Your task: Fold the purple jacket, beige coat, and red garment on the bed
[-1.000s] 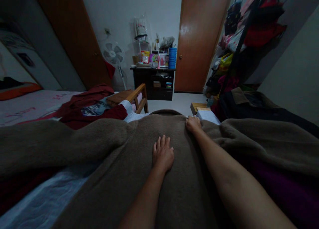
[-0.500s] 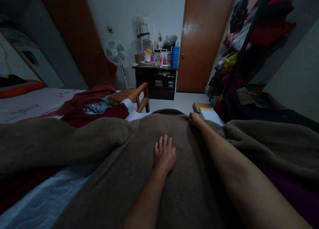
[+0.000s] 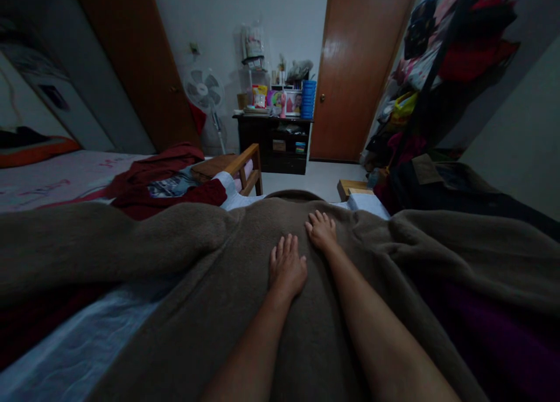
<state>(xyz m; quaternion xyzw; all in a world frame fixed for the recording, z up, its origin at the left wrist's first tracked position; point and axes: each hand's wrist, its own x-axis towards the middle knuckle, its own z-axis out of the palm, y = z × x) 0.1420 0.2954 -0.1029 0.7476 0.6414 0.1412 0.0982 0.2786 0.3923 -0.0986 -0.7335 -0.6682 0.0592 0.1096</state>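
Right hand (image 3: 321,231) shifted inward, brown garment (image 3: 317,308) cropped below

Brown garment (image 3: 312,314): plush, plain, long-sleeved, laid out wide
Collar (image 3: 295,194): curved rim at the far end
Sleeves (image 3: 109,247): stretched out to either side, bunched near the right shoulder (image 3: 385,238)
Body (image 3: 315,355): spread mostly flat, broader toward the near end
Resting place: partly over pale quilted bedding (image 3: 96,343)
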